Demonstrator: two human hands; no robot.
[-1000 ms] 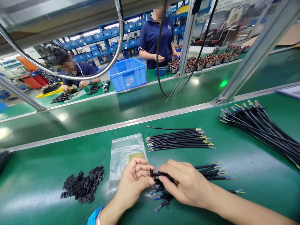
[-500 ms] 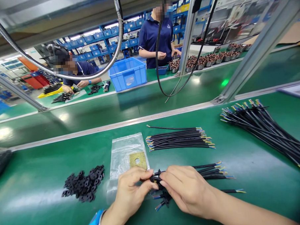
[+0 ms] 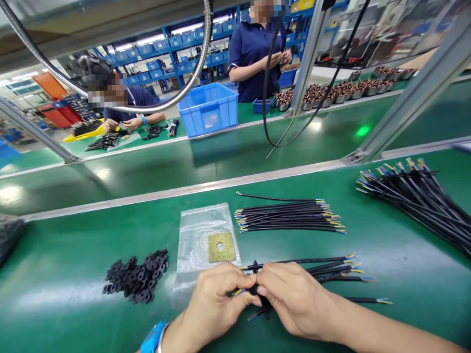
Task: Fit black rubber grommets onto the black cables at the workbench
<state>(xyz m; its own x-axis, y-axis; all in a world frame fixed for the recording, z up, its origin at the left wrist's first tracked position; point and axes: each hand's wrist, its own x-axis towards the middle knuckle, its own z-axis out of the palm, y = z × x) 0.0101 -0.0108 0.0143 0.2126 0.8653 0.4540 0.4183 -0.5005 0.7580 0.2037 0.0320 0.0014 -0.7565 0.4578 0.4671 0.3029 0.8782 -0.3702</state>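
Observation:
My left hand (image 3: 221, 291) and my right hand (image 3: 295, 293) meet fingertip to fingertip over the near side of the bench. Both are closed in a pinch on one black cable, around a small black rubber part mostly hidden by the fingers. Coloured wire ends peek out beneath my left fingers. Several black cables (image 3: 329, 269) lie under and beyond my right hand, their stripped ends to the right. One cable beside my fingers carries a black grommet (image 3: 255, 266). A heap of loose black grommets (image 3: 138, 277) sits left of my left hand.
Behind my hands lies a clear zip bag (image 3: 194, 227) with a yellow square pad (image 3: 221, 248) on it. A row of cables (image 3: 288, 217) is beside it, and a large cable pile (image 3: 424, 204) at right. Across the frame rail, two people work near a blue crate (image 3: 209, 112).
The view has shifted slightly, so the bench items appear further right. My hands stay together at the cable end, fingers slightly repositioned. Across the bench, the standing person's hands have come together and up.

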